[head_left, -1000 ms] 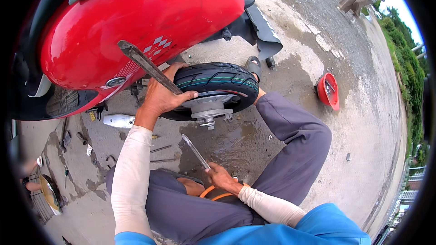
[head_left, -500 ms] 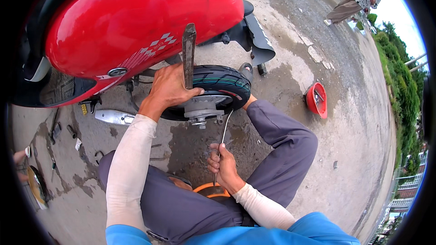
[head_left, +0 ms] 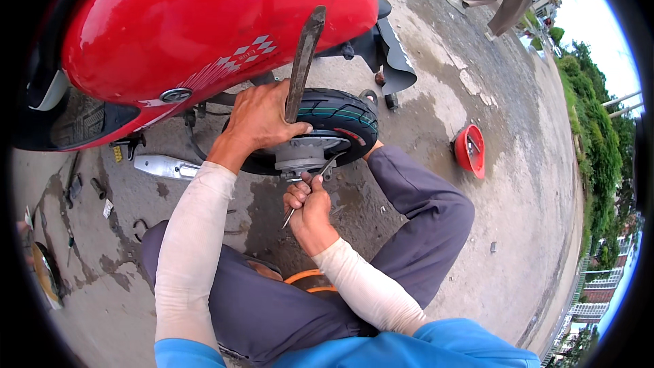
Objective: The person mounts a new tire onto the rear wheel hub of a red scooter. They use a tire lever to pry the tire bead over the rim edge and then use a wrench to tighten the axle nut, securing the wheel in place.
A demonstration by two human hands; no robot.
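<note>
Crowded at wheel [head_left: 334,126]: red body panel [head_left: 204,34] overhanging close above, knee [head_left: 436,197] just right, silver exhaust [head_left: 163,167] left. Open concrete [head_left: 531,245] beyond red bowl [head_left: 470,150].

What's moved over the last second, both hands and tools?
The right hand brought its thin tool up from over the lap to the wheel hub. The left hand swung the flat bar from slanting up-left to nearly upright against the tyre. Both tools stayed gripped throughout; the red scooter body and bowl stayed put.
</note>
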